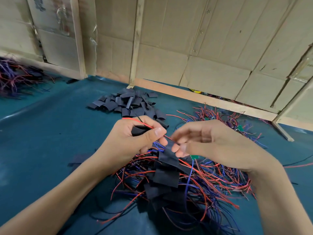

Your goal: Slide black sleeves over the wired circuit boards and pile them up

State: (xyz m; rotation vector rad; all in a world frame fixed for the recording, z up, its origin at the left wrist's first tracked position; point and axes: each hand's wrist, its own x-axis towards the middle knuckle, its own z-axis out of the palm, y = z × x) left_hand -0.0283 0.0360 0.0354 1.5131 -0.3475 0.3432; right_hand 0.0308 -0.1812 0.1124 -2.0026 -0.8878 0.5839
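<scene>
Head view, left to right: at the far left edge a blurred tangle of thin purple, red and blue wires [11,77] lies on the smooth, slightly glossy teal mat [50,126]. Behind stands a wall of creased tan cardboard [203,39] framed by pale wooden slats; the faded print on the left panel cannot be read. Mid-table sits a loose heap of flat, matte black sleeves [128,102], short cut tubes. The left hand [133,138] has its fingers curled round one black sleeve [139,130] and pinches a thin red wire [144,123] against it with the thumb. Below lies the pile of sleeved boards [166,180], soft black rectangles trailing red and blue leads. The right hand [208,141] pinches the top sleeve of that pile with blurred fingertips. A small green board [193,157] peeks out beneath it. Farther right, bare wired boards [225,119] are scattered.
</scene>
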